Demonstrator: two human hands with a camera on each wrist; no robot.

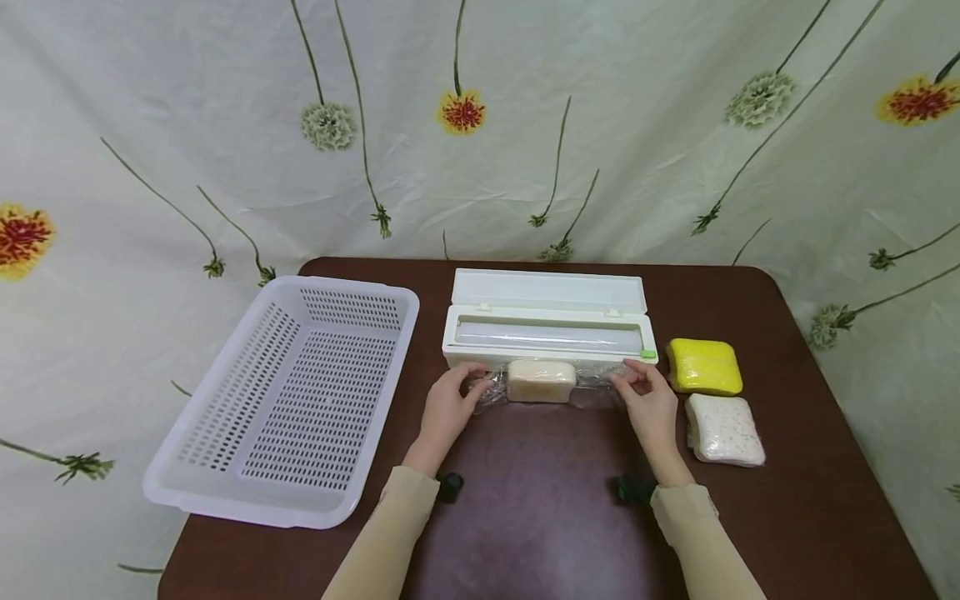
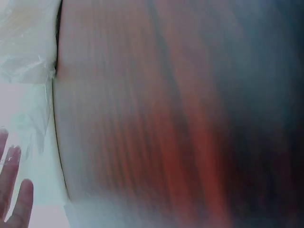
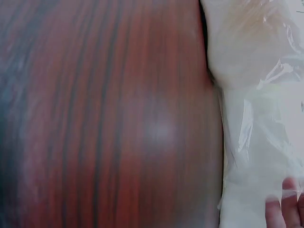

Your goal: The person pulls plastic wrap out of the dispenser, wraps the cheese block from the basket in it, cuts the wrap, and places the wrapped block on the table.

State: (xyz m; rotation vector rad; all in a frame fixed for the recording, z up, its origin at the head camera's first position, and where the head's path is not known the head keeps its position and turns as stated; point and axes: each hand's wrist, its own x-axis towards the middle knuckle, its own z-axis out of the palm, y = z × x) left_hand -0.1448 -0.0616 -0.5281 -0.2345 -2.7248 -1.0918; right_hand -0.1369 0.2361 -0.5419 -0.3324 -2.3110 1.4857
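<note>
A cream-coloured rounded block [image 1: 542,382] stands in clear cling film [image 1: 592,377] in front of the white film dispenser [image 1: 551,362]. To its left, my left hand [image 1: 444,408] pinches one end of the film between thumb and fingers. My right hand [image 1: 651,407] pinches the other end at the block's right. Both wrist views show the cream block [image 2: 26,33] under wrinkled film [image 3: 280,76]. Only some fingertips [image 2: 13,154] appear at the left wrist view's edge, and a few fingers [image 3: 289,209] in the right wrist view's lower corner.
The dispenser's lid [image 1: 547,290] is raised, with a film roll [image 1: 547,335] inside. A white perforated basket [image 1: 375,417] stands at the left. On the right lie a yellow wrapped block [image 1: 705,367] and a speckled white wrapped block [image 1: 726,429] on the dark wooden table [image 1: 540,500].
</note>
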